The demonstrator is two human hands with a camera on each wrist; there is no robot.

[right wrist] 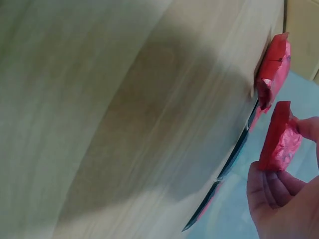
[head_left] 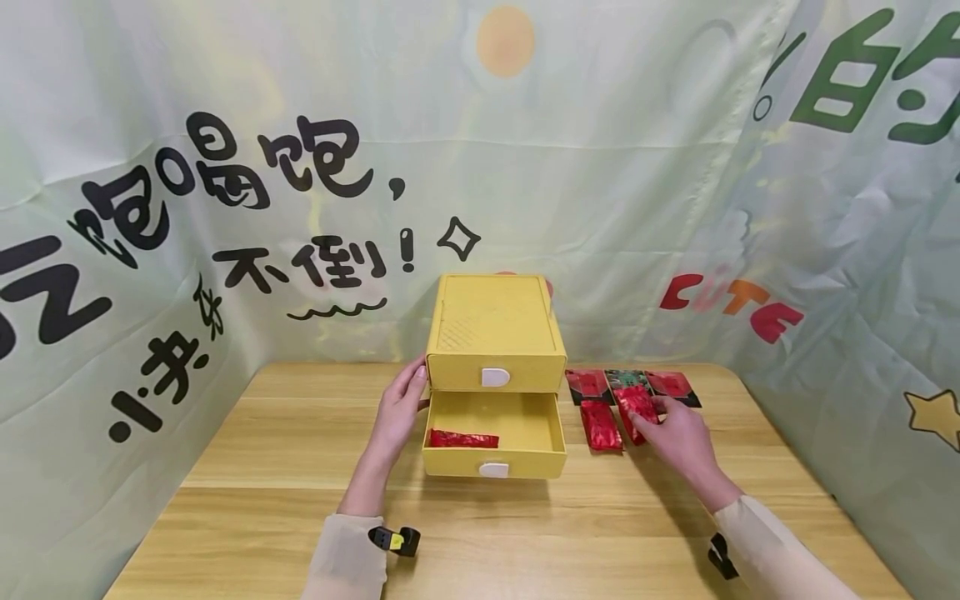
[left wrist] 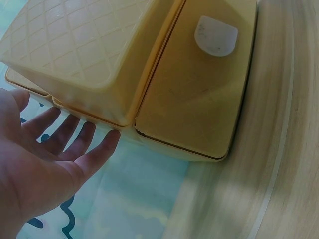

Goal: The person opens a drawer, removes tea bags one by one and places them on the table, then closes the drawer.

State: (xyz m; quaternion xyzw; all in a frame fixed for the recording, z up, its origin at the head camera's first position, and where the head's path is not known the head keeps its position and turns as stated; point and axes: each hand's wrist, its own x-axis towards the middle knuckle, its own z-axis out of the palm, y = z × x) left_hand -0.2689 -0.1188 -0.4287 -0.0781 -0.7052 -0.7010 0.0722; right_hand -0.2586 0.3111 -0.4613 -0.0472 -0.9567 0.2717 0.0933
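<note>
A yellow two-drawer box (head_left: 495, 315) stands on the table, its lower drawer (head_left: 495, 461) pulled out and a red packet (head_left: 463, 439) lying inside. My left hand (head_left: 400, 412) is at the box's left side. In the left wrist view its fingers (left wrist: 102, 152) are spread and loosely extended along the box, gripping nothing. To the right, my right hand (head_left: 681, 433) pinches a red foil packet (right wrist: 281, 142) between thumb and fingers, raised off the table. Beside it another red packet (head_left: 602, 427) lies on the table.
Behind the packets, two red-and-dark cards (head_left: 590, 385) and a green patterned card (head_left: 627, 380) lie in a row. A printed curtain (head_left: 600, 208) hangs close behind the wooden table (head_left: 300, 467) and along its sides.
</note>
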